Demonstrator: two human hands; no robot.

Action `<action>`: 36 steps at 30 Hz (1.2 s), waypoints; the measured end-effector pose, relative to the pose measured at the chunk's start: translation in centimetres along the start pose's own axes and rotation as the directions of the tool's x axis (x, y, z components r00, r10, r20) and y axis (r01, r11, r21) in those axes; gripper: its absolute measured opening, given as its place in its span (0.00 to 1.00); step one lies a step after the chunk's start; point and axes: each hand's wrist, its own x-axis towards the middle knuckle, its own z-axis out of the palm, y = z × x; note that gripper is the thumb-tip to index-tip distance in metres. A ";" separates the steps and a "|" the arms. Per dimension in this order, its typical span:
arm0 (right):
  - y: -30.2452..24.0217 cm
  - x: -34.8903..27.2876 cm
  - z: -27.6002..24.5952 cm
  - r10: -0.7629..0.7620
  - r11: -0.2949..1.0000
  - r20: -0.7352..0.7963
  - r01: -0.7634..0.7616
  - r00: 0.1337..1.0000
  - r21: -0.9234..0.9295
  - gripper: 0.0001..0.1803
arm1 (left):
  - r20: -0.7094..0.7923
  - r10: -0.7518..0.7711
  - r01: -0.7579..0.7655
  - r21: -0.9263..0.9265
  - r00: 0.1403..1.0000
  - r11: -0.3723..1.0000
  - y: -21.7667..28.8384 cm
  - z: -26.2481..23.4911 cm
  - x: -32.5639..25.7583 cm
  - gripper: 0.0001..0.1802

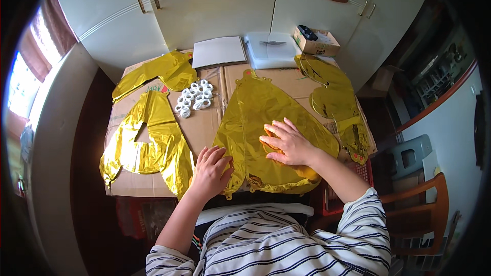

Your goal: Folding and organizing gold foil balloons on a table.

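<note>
The gold foil sheet lies flat under both hands, its long axis running away from the person, broad end at the table's near edge. The right hand spreads open over it; the left hand bends at its left edge, pinching or not I can't tell. Beyond, bare cardboard reaches the white rings.

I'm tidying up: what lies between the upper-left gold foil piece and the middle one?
In the head view, a cluster of white rings lies on cardboard, left of the middle foil.
</note>
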 end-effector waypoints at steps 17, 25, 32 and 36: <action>-0.5 -0.1 -0.1 0.000 1.000 0.005 0.000 1.000 0.005 0.31 | 0.027 -0.019 0.020 -0.015 0.999 1.000 0.4 -0.3 -1.0 0.21; -0.3 0.0 0.1 0.001 1.000 0.003 -0.001 1.000 -0.011 0.31 | 0.016 -0.018 0.018 -0.013 1.000 1.000 0.6 -0.3 -0.9 0.21; -0.5 0.5 -0.8 -0.001 1.000 -0.032 0.000 0.999 -0.005 0.30 | -0.046 -0.024 0.023 -0.033 0.999 0.999 1.1 -1.5 -0.7 0.19; -0.7 1.1 -1.5 -0.024 1.000 -0.126 0.022 0.992 -0.020 0.28 | -0.128 -0.041 0.036 -0.039 0.991 0.999 0.8 -3.3 -0.8 0.18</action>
